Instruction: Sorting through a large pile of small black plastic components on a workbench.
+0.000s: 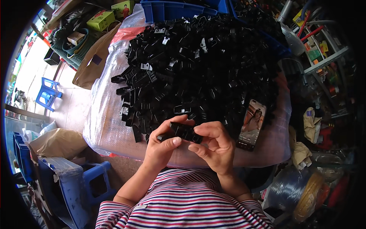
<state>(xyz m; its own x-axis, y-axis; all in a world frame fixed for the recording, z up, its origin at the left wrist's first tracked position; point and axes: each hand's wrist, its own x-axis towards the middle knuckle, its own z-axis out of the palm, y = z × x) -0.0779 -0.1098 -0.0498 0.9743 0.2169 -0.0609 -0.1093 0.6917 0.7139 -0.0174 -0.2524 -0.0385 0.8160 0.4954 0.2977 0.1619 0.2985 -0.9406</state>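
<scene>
Close to my body, above the near edge of the covered work surface, both hands meet at a small black plastic part. My left hand grips it from the left, thumb in front and fingers behind. From the right, my right hand pinches its other end between thumb and fingertips. The exact kind of part is too dark to make out. Just beyond my hands lies a big heap of similar black plastic parts, several with pale or white pieces on them. A phone with a lit screen leans at the heap's right edge.
A white woven sheet lies under the heap. Behind it stands a blue crate. To the left are a small blue stool and a larger blue stool. Cable spools sit at the lower right, below a cluttered shelf.
</scene>
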